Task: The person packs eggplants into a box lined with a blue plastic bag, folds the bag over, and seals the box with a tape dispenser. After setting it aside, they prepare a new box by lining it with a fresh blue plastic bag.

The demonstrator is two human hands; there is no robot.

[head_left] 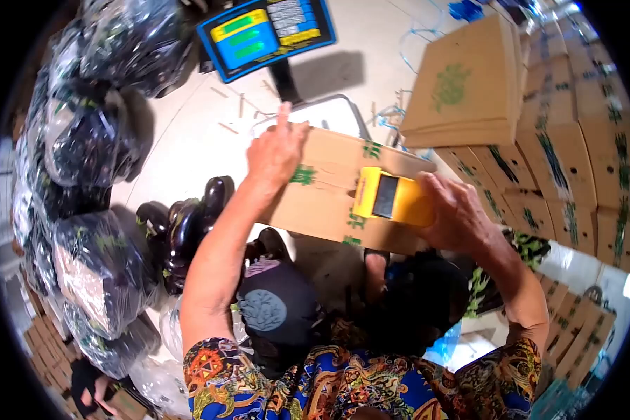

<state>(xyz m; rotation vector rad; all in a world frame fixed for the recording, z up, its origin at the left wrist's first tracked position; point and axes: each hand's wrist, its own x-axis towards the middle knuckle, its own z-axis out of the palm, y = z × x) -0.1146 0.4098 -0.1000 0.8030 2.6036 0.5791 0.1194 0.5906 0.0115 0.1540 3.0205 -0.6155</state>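
Display panel (267,33): its blue and yellow face stands ahead of you with green lit readouts and rows of small print, all too blurred to read.
Carton marks: green characters are printed on the carton (322,199) in front of you, and a line of green figures runs across its top face; you cannot make out the wording.
Yellow tool (404,201): it bears a dark panel and tiny reddish lettering near its left end, too small to read.
Second carton (462,84): a green leafy emblem shows on the side facing you, ahead and to the right.
Dark cloth (290,329): a pale, tree-like emblem sits on it, below the carton.
Right grip: your right hand (455,213) is wrapped around the right end of the yellow tool, which lies over the carton's right half.
Left grip: your left hand (276,148) is spread, fingers extended, on the carton's far left corner.
Left side: glossy eggplants (182,238) lie near your left forearm, with plastic-wrapped bundles (101,269) beyond.
Right side: stacked cartons (556,157) with green-marked strips rise beside the second carton.
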